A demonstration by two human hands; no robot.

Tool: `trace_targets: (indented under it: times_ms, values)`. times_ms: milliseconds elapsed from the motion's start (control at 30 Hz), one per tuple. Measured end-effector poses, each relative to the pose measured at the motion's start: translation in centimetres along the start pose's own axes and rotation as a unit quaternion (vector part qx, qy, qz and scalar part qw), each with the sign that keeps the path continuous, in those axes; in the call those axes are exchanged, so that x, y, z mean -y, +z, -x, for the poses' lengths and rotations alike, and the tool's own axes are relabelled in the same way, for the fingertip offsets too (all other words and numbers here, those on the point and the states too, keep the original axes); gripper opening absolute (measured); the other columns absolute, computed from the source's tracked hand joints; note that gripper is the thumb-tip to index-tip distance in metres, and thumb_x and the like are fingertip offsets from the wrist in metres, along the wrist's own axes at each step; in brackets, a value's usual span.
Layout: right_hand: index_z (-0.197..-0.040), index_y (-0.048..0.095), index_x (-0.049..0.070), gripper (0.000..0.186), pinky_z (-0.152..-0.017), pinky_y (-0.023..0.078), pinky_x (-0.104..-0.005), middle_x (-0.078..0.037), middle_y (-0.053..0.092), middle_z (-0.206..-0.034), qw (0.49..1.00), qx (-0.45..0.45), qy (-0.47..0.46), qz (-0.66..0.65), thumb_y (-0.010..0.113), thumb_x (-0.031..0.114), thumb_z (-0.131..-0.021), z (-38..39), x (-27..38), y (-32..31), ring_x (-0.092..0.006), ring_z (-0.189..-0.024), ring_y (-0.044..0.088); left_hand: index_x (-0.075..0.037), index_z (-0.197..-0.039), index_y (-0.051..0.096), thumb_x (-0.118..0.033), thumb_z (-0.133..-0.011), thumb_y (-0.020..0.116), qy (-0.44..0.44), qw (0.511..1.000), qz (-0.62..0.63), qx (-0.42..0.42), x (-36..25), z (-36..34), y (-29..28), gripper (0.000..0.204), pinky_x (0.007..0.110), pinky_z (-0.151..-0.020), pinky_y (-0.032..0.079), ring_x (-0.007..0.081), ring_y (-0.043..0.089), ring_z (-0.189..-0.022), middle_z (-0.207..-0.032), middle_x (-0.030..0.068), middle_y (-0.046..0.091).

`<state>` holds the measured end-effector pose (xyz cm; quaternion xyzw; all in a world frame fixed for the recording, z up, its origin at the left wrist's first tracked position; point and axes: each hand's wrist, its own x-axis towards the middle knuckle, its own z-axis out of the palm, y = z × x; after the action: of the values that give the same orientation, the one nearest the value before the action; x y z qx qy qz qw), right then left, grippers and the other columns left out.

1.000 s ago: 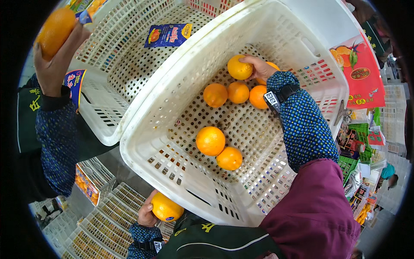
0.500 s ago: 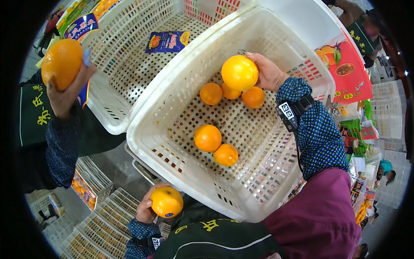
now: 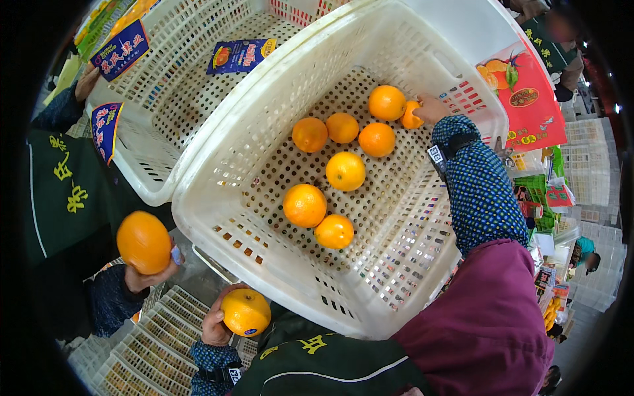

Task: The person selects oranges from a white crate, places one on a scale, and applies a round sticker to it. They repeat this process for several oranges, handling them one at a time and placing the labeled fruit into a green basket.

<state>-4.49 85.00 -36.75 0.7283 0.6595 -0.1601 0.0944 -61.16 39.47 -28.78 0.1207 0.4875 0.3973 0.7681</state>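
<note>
Near the lower edge, my left hand [image 3: 216, 323] grips an orange [image 3: 246, 311] with a small dark blue sticker, just outside the large white perforated basket [image 3: 218, 155]. My right hand [image 3: 432, 109] reaches into that basket's far right side. Its fingers close on a small orange [image 3: 412, 115], though part of the grip is hidden. Beside it lies a larger orange [image 3: 387, 103]. Several more oranges lie loose on the basket floor, among them a yellower one [image 3: 345, 171] in the middle.
At left, a co-worker's hand [image 3: 150, 277] holds a big orange [image 3: 143, 242]. A second white basket [image 3: 155, 191] adjoins mine, with a blue printed packet [image 3: 241, 55] inside. A red printed carton [image 3: 526, 102] stands at the right. Slatted crates [image 3: 155, 343] sit below left.
My right hand has let go of the large yellow-orange orange into the basket and moved right to a smaller one. The co-worker's held orange has come down. My left hand keeps its orange.
</note>
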Motion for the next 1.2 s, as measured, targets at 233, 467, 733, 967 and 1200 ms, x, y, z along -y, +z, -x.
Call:
trace_targets:
  times_ms: [233,467,733,967,1200]
  values:
    - [-0.15,0.047,0.012,0.074,-0.109,0.048,-0.0491,-0.025,0.041,-0.151,0.993,0.011,0.034,0.116,0.07,0.038,-0.085,-0.1,2.3,4.3,-0.0459,-0.127,0.058,0.006,-0.15,0.04,-0.047,-0.077,0.072,-0.009,0.999,0.021,-0.041,0.9,0.0,-1.2,0.096,0.041,-0.114,0.043,0.0307,0.058,-0.13,-0.142,0.0189,0.058]
    - [-0.146,0.053,0.007,0.074,-0.109,0.049,-0.0462,-0.023,0.053,-0.148,0.965,0.179,0.085,0.169,0.07,0.046,-0.085,-0.2,2.4,2.0,-0.0376,-0.13,0.059,0.005,-0.153,0.039,-0.045,-0.079,0.073,-0.01,0.998,0.039,-0.044,2.6,-0.4,-2.2,0.096,0.041,-0.116,0.04,0.031,0.056,-0.134,-0.148,0.0189,0.055]
    - [-0.14,0.058,0.005,0.078,-0.105,0.051,-0.043,-0.024,0.067,-0.128,0.973,0.105,0.07,0.195,0.076,0.043,-0.075,1.8,2.4,4.4,-0.0362,-0.121,0.064,0.005,-0.154,0.037,-0.044,-0.079,0.072,0.001,0.998,0.055,-0.023,2.4,-0.5,-2.1,0.096,0.042,-0.116,0.039,0.0312,0.054,-0.135,-0.148,0.0189,0.054]
    - [-0.123,0.069,0.009,0.055,-0.075,0.058,-0.0365,-0.012,0.074,-0.112,0.845,0.47,0.173,-0.185,0.081,0.035,-0.077,3.8,3.9,3.5,-0.0243,-0.087,0.071,0.005,-0.151,0.039,-0.044,-0.078,0.07,-0.001,0.999,0.052,0.0,0.8,-0.1,-1.0,0.093,0.043,-0.115,0.041,0.0324,0.056,-0.133,-0.143,0.0206,0.056]
    - [-0.14,0.055,0.004,0.062,-0.09,0.061,-0.0481,-0.015,0.07,-0.123,0.722,0.534,0.026,-0.44,0.071,0.036,-0.09,9.0,7.7,-3.3,-0.0271,-0.108,0.072,0.005,-0.148,0.041,-0.045,-0.076,0.068,0.016,0.998,0.056,0.028,0.1,-0.5,0.6,0.092,0.043,-0.112,0.045,0.0326,0.058,-0.13,-0.141,0.0221,0.056]
